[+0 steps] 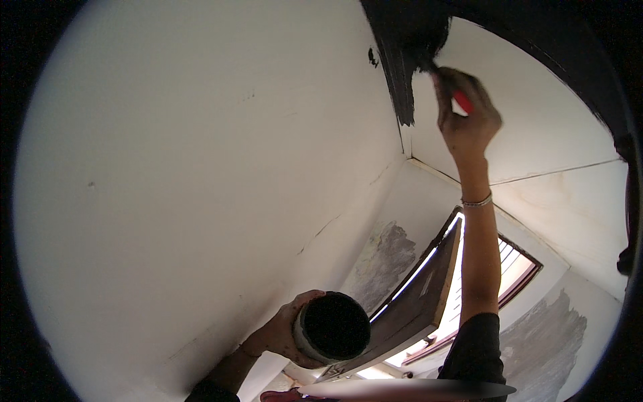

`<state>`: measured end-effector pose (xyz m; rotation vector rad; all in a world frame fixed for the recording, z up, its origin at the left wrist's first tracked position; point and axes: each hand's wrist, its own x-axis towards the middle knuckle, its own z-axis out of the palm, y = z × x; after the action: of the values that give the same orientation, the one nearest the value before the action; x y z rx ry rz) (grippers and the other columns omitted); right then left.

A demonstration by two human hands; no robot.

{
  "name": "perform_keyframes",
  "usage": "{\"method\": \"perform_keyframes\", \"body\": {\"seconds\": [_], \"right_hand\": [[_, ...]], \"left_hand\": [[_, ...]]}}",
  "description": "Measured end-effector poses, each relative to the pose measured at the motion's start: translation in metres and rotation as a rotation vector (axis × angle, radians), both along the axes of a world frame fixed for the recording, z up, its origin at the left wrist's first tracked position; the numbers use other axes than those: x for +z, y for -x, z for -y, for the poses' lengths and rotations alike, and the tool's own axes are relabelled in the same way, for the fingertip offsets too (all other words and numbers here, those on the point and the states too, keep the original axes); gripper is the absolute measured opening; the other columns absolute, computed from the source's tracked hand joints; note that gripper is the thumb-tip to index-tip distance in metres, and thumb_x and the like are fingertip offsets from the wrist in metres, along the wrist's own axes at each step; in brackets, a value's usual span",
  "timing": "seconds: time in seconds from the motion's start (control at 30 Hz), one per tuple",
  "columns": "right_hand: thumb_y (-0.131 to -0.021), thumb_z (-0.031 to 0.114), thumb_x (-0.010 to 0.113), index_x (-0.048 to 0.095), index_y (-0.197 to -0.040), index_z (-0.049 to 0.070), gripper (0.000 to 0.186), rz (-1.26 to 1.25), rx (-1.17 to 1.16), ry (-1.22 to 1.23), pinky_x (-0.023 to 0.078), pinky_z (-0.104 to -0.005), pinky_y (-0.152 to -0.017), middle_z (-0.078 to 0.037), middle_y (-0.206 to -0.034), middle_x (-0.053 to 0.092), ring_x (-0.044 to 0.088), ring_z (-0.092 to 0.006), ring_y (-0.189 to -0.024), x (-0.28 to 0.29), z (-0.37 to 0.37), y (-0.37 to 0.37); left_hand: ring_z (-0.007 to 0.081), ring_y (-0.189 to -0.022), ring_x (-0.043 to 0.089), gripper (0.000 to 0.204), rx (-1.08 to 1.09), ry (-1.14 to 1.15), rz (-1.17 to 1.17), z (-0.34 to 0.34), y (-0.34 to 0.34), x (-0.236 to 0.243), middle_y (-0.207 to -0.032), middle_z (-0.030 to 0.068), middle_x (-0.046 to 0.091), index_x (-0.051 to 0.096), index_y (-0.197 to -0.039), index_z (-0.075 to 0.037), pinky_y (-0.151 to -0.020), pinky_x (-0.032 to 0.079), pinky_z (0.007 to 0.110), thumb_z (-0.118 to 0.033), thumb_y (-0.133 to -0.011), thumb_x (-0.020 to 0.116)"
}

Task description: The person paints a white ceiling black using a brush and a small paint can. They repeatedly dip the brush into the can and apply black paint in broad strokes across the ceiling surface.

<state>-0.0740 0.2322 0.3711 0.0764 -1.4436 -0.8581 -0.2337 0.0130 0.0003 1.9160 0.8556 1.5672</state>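
Left hand (278, 335) clamps its grip round one pot (308, 348); right hand (473, 119) clamps one red-handled brush (462, 102).

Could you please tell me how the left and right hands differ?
The left hand is low in view; the right hand is high up. The left hand wraps a round container's side, whereas the right hand grips a red-handled brush. Both hands are bare.

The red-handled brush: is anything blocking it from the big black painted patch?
Nothing visible. The red-handled brush, in the person's right hand, reaches the edge of the black painted patch, its dark tip blending into it.
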Motion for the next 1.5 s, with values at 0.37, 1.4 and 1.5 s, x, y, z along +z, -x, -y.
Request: {"method": "perform_keyframes", "body": {"seconds": [0.37,1.4,1.5], "right_hand": [[-0.081,0.008,0.085,0.075,-0.101,-0.002,0.024,-0.115,0.185,-0.132,0.061,-0.0251,-0.07,-0.01,-0.093,0.078,0.075,-0.0185,-0.08,-0.013,0.014,-0.024],[-0.081,0.012,0.085,0.072,-0.096,0.005,0.021,0.277,0.121,1.438,0.056,-0.0333,-0.06,-0.013,-0.084,0.074,0.074,-0.024,-0.07,-0.331,0.179,-0.156],[-0.083,0.014,0.084,0.071,-0.097,0.004,0.021,0.285,0.1,1.476,0.055,-0.034,-0.054,-0.014,-0.082,0.073,0.073,-0.0238,-0.066,-0.333,0.183,-0.159]], "left_hand": [[0.0317,-0.138,0.049,0.134,0.034,0.04,-0.061,0.009,0.0,0.003,-0.148,0.0145,0.049,0.029,-0.155,-0.013,-0.117,0.038,0.045,-0.034,-0.045,0.103],[0.0403,-0.134,0.05,0.126,0.149,-0.041,0.028,-0.041,-0.098,-0.103,-0.145,0.0243,0.047,0.026,-0.155,-0.011,-0.113,0.042,0.05,-0.034,-0.056,0.1],[0.0435,-0.134,0.049,0.127,0.15,-0.196,-0.066,-0.036,-0.105,-0.099,-0.145,0.0254,0.046,0.027,-0.154,-0.012,-0.112,0.043,0.052,-0.038,-0.055,0.1]]}}
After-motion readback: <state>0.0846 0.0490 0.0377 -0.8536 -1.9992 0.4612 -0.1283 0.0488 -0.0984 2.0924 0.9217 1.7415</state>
